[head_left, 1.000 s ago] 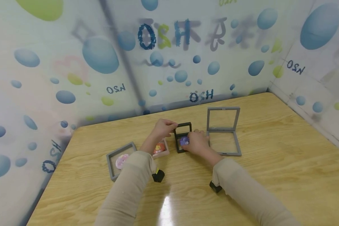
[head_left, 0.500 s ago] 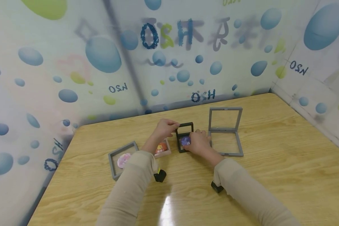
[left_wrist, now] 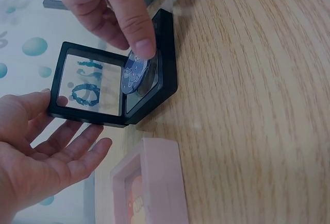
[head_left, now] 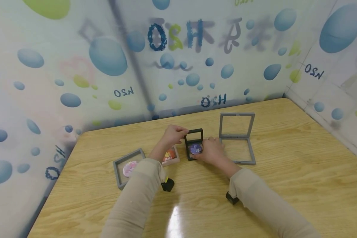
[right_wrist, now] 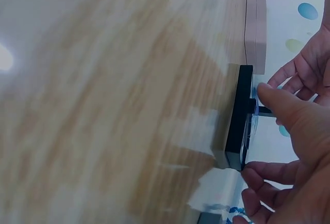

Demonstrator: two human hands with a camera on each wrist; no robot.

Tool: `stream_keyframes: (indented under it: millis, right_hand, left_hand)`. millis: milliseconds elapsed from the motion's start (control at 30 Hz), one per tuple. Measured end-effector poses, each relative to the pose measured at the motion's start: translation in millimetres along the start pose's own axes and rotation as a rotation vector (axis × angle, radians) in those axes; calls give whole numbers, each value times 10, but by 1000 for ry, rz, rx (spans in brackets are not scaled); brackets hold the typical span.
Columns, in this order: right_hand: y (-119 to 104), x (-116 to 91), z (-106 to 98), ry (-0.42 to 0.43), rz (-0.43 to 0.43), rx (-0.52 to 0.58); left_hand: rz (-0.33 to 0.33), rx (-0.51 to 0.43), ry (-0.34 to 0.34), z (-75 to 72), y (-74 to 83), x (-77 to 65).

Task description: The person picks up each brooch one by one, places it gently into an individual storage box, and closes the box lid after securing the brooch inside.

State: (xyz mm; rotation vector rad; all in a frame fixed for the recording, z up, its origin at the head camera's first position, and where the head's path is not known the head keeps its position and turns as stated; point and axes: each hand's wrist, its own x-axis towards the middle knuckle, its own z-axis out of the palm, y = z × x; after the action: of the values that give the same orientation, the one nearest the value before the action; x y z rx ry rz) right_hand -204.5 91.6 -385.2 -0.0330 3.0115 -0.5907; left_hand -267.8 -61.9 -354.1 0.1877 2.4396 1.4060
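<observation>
I see the left hand [head_left: 173,135] pinching the black frame [left_wrist: 166,67]; the right hand [head_left: 213,150], pinch unclear, could nudge the badge [left_wrist: 134,74] inside askew.

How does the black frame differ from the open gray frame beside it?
The black frame looks smaller than the open gray frame. The black frame has a purple disc at its base; the open gray frame shows none. Both have raised lids with clear panes.

Wooden table [head_left: 288,145] — pink frame [left_wrist: 161,177], black frame [left_wrist: 167,72], two grey frames [head_left: 117,175] [head_left: 251,151]
</observation>
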Motion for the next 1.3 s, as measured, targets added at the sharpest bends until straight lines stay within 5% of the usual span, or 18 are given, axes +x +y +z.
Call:
stream_keyframes:
  millis: [467, 933, 1300]
  right_hand:
    - [162, -50, 9, -14, -32, 39]
    - [225, -54, -16, -16, -15, 58]
    - [247, -74, -21, -3, -2, 83]
  left_hand:
    - [-4, 16, -28, -25, 8, -4]
    - [63, 175, -242, -103, -3, -42]
    - [49, 173, -290, -98, -36, -56]
